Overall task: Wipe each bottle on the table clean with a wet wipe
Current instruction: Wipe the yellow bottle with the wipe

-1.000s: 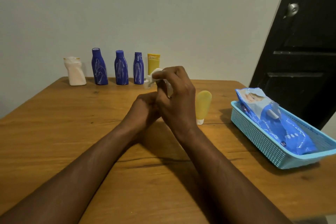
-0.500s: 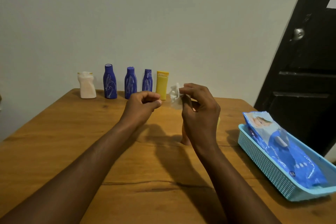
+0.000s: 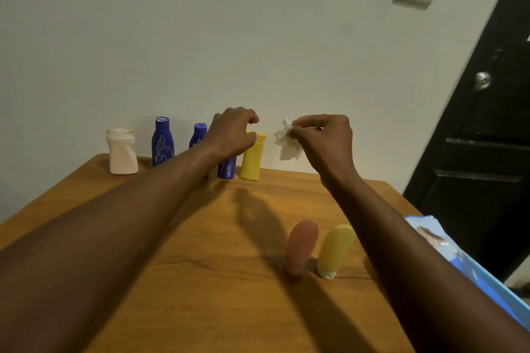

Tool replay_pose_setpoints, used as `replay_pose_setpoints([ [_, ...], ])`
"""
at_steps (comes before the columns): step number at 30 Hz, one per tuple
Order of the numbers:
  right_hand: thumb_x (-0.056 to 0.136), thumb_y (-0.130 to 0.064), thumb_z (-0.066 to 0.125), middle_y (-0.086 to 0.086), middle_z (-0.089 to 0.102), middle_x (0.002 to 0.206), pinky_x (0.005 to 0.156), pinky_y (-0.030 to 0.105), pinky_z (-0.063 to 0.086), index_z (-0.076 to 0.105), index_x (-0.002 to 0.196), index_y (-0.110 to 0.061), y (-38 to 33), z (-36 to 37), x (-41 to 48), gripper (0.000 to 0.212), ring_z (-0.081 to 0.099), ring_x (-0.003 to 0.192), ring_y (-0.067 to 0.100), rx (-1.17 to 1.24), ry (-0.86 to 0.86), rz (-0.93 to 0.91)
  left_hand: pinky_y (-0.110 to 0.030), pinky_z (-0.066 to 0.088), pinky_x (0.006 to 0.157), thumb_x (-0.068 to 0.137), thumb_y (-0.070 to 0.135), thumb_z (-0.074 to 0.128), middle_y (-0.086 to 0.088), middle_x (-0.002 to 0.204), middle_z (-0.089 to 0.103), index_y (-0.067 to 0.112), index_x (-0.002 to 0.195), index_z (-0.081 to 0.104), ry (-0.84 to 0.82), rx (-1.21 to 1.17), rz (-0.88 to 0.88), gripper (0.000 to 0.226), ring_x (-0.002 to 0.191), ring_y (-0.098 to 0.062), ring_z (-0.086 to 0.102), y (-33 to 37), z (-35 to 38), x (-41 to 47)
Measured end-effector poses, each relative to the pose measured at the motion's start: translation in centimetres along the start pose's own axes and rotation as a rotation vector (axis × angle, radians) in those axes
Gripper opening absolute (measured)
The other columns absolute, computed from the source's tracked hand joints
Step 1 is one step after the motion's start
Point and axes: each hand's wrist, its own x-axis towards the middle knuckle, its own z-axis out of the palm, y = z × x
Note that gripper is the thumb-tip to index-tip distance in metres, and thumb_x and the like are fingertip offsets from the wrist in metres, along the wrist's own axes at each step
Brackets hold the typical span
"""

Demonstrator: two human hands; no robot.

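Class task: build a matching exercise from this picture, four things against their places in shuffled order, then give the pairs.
1 white bottle
2 wet wipe
3 pink tube
4 wipes pack

A pinched in the right hand
B left end of the back row
C at the picture's right edge
D standing beside the yellow tube

Pairs: 1-B, 2-A, 3-D, 4-C

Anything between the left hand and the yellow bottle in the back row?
Nothing visible: the left hand is already at the cap of the yellow bottle, partly covering the blue bottle beside it. The right hand pinches the wipe off to the right.
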Motion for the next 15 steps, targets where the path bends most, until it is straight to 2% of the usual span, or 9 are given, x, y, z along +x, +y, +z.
replay_pose_setpoints([
  [3,0.075,-0.002,0.074,0.002,0.077,0.087,0.065,0.03,0.057,0.081,0.083,-0.008,1.1,0.4,2.1,0.013,0.072,0.085,0.019,-0.062,-0.049,0.046,-0.047,0.028,0.113,0.096,0.034,0.065,-0.003,0.149,0.055,0.022,0.149,0.049,-0.152,0.26,0.033,0.056,0.136,-0.026,0.048,-0.6,1.0,3.7],
  [8,0.08,-0.002,0.077,0.007,0.075,0.091,0.061,0.027,0.05,0.08,0.084,-0.006,2.8,0.7,3.7,0.007,0.072,0.085,0.024,-0.146,-0.093,0.029,-0.057,0.013,0.117,0.091,0.052,0.068,-0.002,0.136,0.062,0.023,0.145,0.047,-0.402,0.539,0.087,0.065,0.133,-0.027,0.051,-0.6,3.4,6.7],
  [11,0.082,-0.002,0.078,0.009,0.075,0.095,0.066,0.031,0.057,0.08,0.088,-0.005,3.5,0.6,3.6,0.007,0.072,0.088,0.024,-0.18,-0.113,0.022,-0.059,0.008,0.119,0.091,0.045,0.073,-0.002,0.134,0.063,0.024,0.143,0.049,-0.432,0.536,0.064,0.061,0.132,-0.026,0.054,-0.5,4.4,7.0],
  [13,0.081,-0.003,0.078,0.008,0.075,0.096,0.072,0.035,0.061,0.08,0.088,-0.006,3.6,0.4,3.2,0.008,0.072,0.088,0.023,-0.179,-0.124,0.019,-0.056,0.01,0.118,0.09,0.041,0.076,-0.001,0.137,0.061,0.026,0.142,0.05,-0.407,0.468,0.05,0.06,0.132,-0.025,0.052,-0.4,4.7,6.8],
  [15,0.08,-0.002,0.079,0.007,0.075,0.095,0.068,0.031,0.058,0.08,0.089,-0.007,3.5,0.0,2.7,0.01,0.072,0.087,0.022,-0.142,-0.123,0.028,-0.053,0.017,0.113,0.087,0.041,0.08,-0.001,0.139,0.06,0.029,0.143,0.048,-0.386,0.371,0.036,0.067,0.134,-0.025,0.049,-0.2,4.4,6.2],
])
